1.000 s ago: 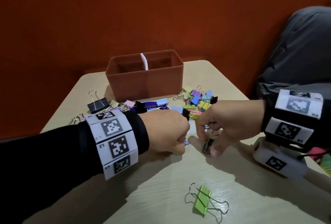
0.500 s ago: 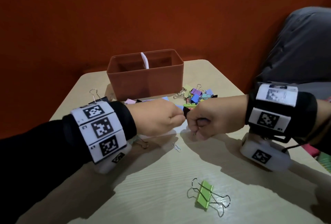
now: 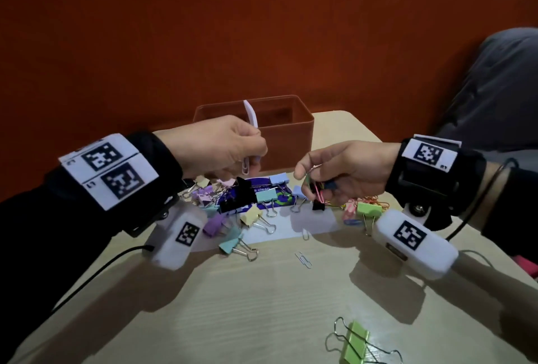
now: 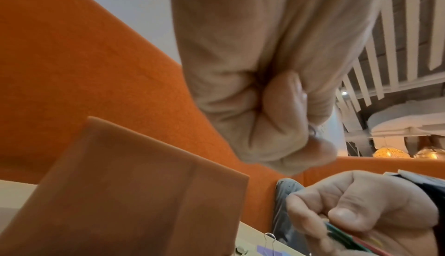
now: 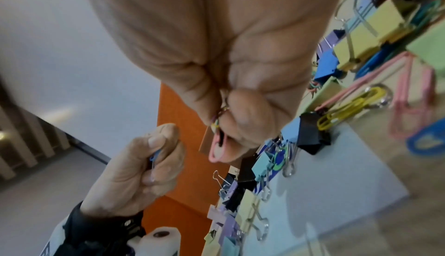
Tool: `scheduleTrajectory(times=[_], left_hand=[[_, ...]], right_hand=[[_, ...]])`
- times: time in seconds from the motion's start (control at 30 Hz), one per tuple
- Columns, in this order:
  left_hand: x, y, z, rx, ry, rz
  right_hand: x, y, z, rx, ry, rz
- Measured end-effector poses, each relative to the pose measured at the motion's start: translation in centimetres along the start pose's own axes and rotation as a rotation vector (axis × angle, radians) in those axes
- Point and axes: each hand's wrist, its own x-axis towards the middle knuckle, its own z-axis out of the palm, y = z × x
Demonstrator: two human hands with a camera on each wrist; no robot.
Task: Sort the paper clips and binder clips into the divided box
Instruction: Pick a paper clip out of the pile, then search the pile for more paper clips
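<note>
The orange-brown divided box (image 3: 286, 136) stands at the back of the table, a white divider (image 3: 251, 113) across its middle. My left hand (image 3: 250, 157) is raised in front of its left half and pinches a pale paper clip (image 3: 246, 165). My right hand (image 3: 313, 186) hovers to the right of it, above the pile, and grips a small bunch of coloured paper clips (image 3: 317, 189), pink and green among them, also seen as paper clips (image 5: 218, 146). Binder clips (image 3: 253, 215) and loose paper clips (image 3: 303, 259) lie on the table below.
A white sheet with a purple print (image 3: 314, 224) lies under the pile. One green binder clip (image 3: 356, 342) sits alone near the front edge. A grey cushion or garment (image 3: 500, 87) is at the right. An orange wall (image 3: 203, 28) rises behind the table.
Both hands have lifted off the table and drawn apart. The left hand has risen towards the box with a paper clip; the right holds its bunch higher over the pile.
</note>
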Motion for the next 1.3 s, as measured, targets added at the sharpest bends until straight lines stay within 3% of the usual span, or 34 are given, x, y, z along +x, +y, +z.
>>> scheduleTrajectory(times=[0.4,0.67,0.83,1.03,1.3], left_hand=[[1.3,-1.2,-1.5,-0.205,0.019,-0.128],[2.2,-2.0,-0.9,-0.152,-0.009,-0.145],[2.4,-2.1,-0.7,-0.13,-0.032,-0.14],[2.6,-1.6,-2.7,-0.219,0.157,-0.12],[3.7,-1.6,-4.8,-0.472,0.369,-0.173]], right_hand=[[2.5,-1.0,-0.6,0.147,0.098,-0.095],[3.3,-0.7,0.1,-0.143,0.12,-0.076],[3.5,-0.8,0.2,-0.21,0.163,-0.085],[3.2,-4.1,-0.1,-0.208,0.242,-0.127],[6.0,-10.5,1.1,-0.285,0.493,-0.214]])
